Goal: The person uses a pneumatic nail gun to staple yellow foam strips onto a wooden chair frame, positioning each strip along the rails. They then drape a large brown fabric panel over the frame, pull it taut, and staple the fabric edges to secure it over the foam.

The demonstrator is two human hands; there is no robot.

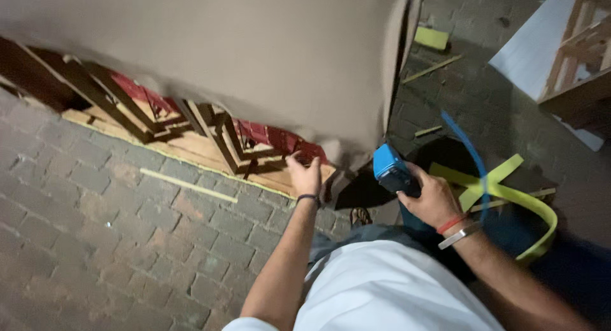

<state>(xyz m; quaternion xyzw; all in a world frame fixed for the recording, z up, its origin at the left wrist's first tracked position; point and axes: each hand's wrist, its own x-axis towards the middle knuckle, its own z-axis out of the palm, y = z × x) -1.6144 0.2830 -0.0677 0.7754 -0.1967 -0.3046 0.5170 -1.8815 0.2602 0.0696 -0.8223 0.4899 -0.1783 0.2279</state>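
While the right hand [431,197] wraps shut around a blue stapler-like tool [393,170] with a blue hose [472,154] trailing off it, the left hand [305,174] reaches forward, fingers loosely spread, touching the lower edge of tan fabric [254,57] draped over a wooden frame [216,140]. Fabric hides most of the frame; blur obscures the exact contact. Both forearms extend from below.
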